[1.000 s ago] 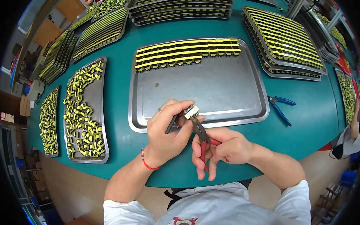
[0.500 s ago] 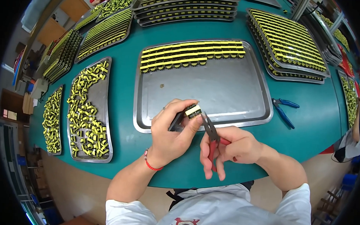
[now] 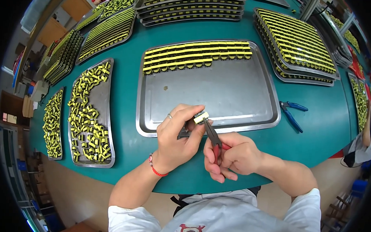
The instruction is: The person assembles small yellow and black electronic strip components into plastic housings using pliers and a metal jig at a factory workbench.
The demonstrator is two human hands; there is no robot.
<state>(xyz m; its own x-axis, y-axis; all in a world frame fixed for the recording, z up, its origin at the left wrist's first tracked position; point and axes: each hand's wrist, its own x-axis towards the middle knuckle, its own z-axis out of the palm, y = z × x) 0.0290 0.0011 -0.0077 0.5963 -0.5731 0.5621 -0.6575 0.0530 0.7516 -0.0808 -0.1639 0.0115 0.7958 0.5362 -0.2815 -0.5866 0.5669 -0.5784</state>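
One yellow-and-black electronic component (image 3: 201,117), pinched in left hand (image 3: 177,135) over near edge of metal tray (image 3: 250,127), partly hidden thereby. Red-handled needle-nose pliers (image 3: 213,136), gripped in right hand (image 3: 238,154), tips at component. Blue-handled cutters (image 3: 291,119), laid right of tray.

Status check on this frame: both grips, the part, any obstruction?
Left grip pinching yellow-and-black component. Right grip on red-handled pliers, tips at component, contact unclear. No obstruction seen; blue-handled cutters right of metal tray.
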